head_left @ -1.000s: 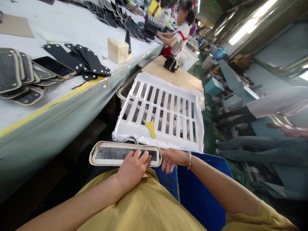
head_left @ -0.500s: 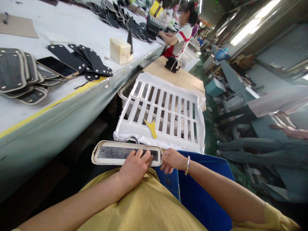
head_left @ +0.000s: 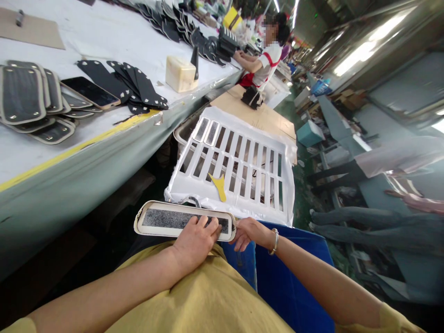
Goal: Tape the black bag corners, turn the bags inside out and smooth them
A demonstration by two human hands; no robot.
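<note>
A long, narrow panel with rounded ends [head_left: 163, 221], off-white with a dark grey speckled strip along its middle, lies crosswise before my body. My left hand [head_left: 197, 237] holds it near its right half, with bent fingers pressing on the dark strip. At the panel's right end, my right hand [head_left: 247, 233] is closed in a pinch on the rim. My right fingertips are partly hidden, and I cannot make out anything small between them. Just beyond the panel stands a white slotted rack [head_left: 239, 196], with a yellow forked piece [head_left: 219, 186] lying on it.
Left is a white-covered worktable [head_left: 114, 138] with dark rimmed pieces [head_left: 22, 95], a phone [head_left: 90, 91], black strips [head_left: 138, 85] and a cream block-shaped container [head_left: 179, 74]. A blue bin [head_left: 294, 273] stands below my right arm. A co-worker [head_left: 267, 64] sits farther along.
The whole view has shifted slightly, moving the table items a little to the right. My right wrist has turned a little at the panel's end, while my left hand keeps its place on it.
</note>
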